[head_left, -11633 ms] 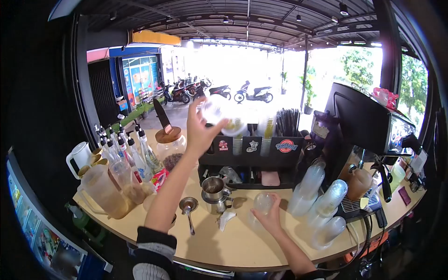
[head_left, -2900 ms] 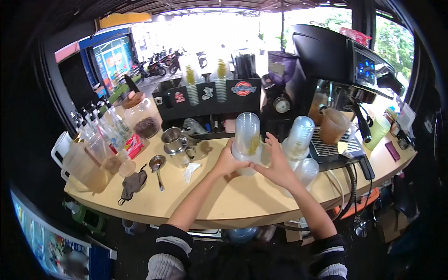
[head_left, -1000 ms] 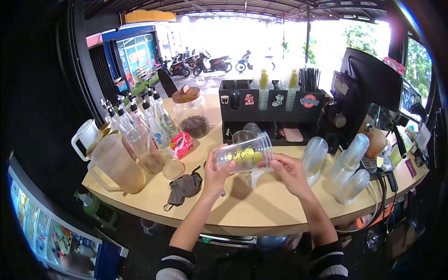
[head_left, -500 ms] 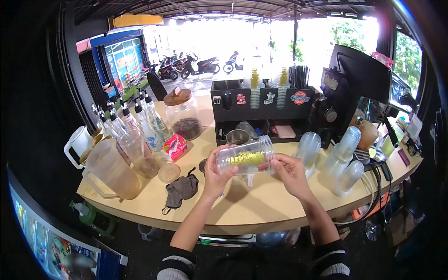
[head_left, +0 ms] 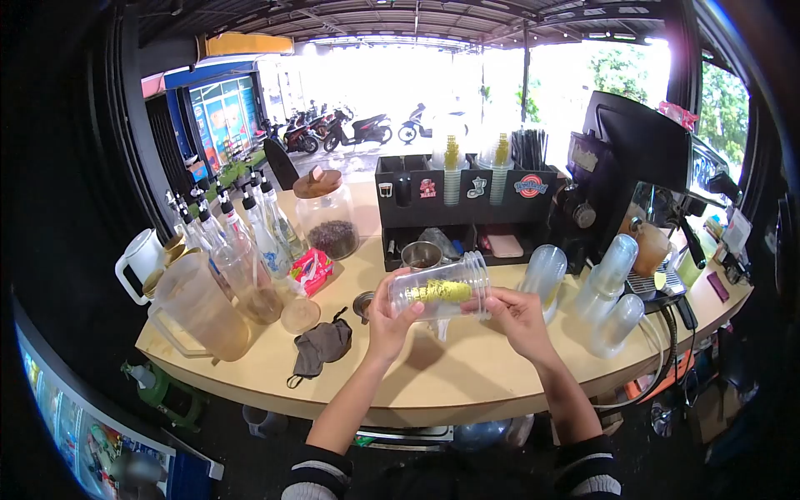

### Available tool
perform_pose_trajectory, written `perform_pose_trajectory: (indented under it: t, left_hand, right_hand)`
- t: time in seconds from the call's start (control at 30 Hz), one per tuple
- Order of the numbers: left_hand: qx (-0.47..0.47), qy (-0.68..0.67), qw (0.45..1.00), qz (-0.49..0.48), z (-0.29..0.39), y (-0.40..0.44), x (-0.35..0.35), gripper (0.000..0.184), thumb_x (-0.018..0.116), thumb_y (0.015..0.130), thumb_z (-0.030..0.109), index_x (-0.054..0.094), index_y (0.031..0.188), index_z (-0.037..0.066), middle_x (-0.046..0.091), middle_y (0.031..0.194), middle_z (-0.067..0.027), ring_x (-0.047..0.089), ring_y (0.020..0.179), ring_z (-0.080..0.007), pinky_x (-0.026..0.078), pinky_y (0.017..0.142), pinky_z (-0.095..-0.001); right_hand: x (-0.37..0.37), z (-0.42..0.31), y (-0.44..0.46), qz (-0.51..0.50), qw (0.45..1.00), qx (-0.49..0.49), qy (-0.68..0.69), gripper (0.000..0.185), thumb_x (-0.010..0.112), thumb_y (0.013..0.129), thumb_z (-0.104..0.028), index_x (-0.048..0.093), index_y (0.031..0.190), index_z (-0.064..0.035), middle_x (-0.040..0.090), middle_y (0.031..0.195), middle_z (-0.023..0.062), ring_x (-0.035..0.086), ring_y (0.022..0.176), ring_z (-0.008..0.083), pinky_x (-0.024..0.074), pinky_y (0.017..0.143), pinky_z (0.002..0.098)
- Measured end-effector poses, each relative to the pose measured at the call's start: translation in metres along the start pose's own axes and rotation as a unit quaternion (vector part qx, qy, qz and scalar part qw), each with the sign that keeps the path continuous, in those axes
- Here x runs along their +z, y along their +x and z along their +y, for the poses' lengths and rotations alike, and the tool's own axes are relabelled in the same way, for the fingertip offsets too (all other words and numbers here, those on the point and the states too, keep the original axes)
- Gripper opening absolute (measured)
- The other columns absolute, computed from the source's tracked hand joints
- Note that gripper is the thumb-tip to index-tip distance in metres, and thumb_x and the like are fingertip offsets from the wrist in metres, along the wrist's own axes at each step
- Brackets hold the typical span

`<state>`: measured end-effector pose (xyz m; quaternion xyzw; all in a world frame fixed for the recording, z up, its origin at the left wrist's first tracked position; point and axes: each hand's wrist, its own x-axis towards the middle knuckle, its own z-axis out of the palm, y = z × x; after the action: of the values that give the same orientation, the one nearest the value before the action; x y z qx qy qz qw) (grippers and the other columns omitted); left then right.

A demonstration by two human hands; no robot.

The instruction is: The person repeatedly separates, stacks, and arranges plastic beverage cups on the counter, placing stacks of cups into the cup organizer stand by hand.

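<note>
A short stack of clear plastic cups [head_left: 439, 289] with yellow print lies sideways in the air above the counter, rims to the right. My left hand [head_left: 392, 315] is wrapped round the base end. My right hand [head_left: 517, 319] grips the rims at the other end. Behind the cups stands a metal cup [head_left: 422, 254], partly covered by them. Below them, a white tissue [head_left: 440, 329] shows in part. Just left of my left hand is a round metal piece [head_left: 363, 305], and a dark cloth mask [head_left: 322, 346] lies further left.
Upside-down cup stacks [head_left: 617, 265] stand at the right beside a coffee machine [head_left: 637, 150]. A black organizer [head_left: 467, 204] is at the back. Pump bottles [head_left: 267, 217], a lidded jar [head_left: 327, 218] and a large pitcher [head_left: 200, 312] stand on the left.
The cups, upright a few seconds ago, were turned sideways between both hands. Over the last second they have stayed sideways, while the view has shifted slightly and the round metal piece has come into sight.
</note>
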<state>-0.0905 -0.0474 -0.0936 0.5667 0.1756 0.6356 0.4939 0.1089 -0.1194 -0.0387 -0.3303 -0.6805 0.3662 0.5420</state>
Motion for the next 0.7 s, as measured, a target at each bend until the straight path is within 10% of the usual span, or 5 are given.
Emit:
perform_pose_trajectory:
  t: [0.5,0.7]
  left_hand:
    - [0.030,0.179,0.982,-0.046,0.008,0.025,0.027,0.063,0.052,0.087,0.038,0.028,0.137,0.008,0.039,0.124,-0.0133,0.044,0.111,-0.0206,0.040,0.094,-0.0327]
    - [0.025,0.086,0.996,-0.007,0.021,0.091,0.042,0.055,0.068,0.081,0.023,0.037,0.121,0.000,0.050,0.111,-0.0083,0.048,0.102,-0.0138,0.039,0.091,-0.0281]
  right_hand:
    - [-0.025,0.013,0.007,-0.019,0.999,0.002,0.035,0.029,0.048,0.094,-0.011,0.054,0.116,0.0062,0.064,0.104,0.0136,0.059,0.099,0.0167,0.0447,0.089,0.0291]
    - [-0.050,0.004,0.030,0.019,0.995,-0.075,-0.057,0.032,0.054,0.089,-0.008,0.053,0.119,0.0021,0.061,0.110,0.0126,0.058,0.099,0.0181,0.0443,0.087,0.0299]
